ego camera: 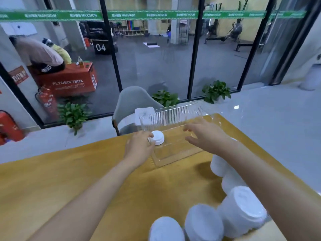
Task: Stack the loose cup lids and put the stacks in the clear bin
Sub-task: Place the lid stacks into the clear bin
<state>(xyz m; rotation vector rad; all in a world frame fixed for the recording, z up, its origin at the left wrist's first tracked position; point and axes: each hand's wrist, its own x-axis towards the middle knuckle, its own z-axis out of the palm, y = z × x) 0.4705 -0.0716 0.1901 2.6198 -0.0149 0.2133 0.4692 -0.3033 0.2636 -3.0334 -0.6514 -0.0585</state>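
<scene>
Both bare forearms reach forward from the lower edge of the frame. The left hand, its back to the camera, pinches a white lid stack between thumb and fingers. The right hand hangs palm down, fingers spread and relaxed.

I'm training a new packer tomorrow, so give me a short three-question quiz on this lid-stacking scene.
1. True or false: the right hand is gripping a lid stack.
2. Where is the white lid stack that the left hand touches? A) at the left end of the clear bin B) at its right end C) on the floor
3. Fill in: the other lid stacks stand on the table on the person's ____ side.
Key: 1 false, its fingers are spread and hold nothing; 2 A; 3 right.
</scene>
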